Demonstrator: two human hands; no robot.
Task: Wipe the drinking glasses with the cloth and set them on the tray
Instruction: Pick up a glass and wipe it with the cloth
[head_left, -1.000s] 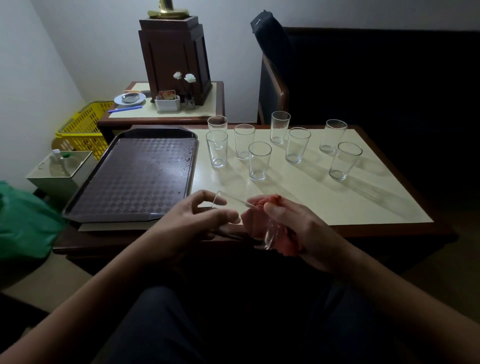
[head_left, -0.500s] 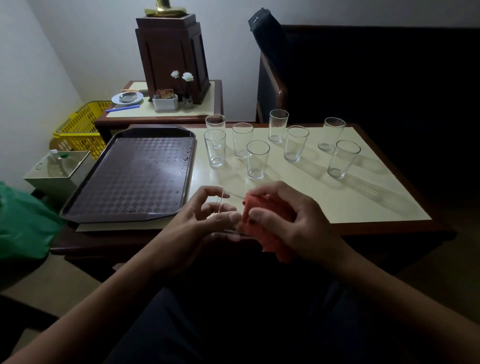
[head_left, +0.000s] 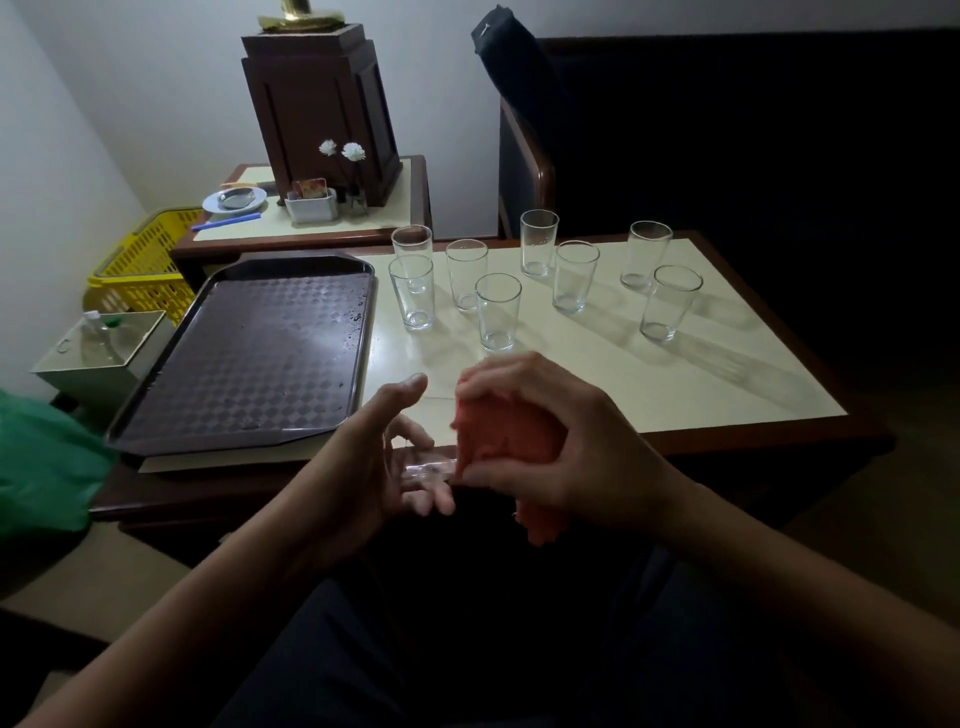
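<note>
Over the near edge of the table (head_left: 675, 374), the right hand (head_left: 566, 441) clutches the red cloth (head_left: 498, 441), bunched round a glass (head_left: 423, 465). The glass's bare end rests in the curled fingers of the left hand (head_left: 363, 462), thumb lifted clear. To wipe it well, I'd turn the glass steadily inside the cloth, reaching the rim. The tray (head_left: 249, 358) bears no glass yet, and eight other glasses (head_left: 497, 312) wait upright beside it.
</note>
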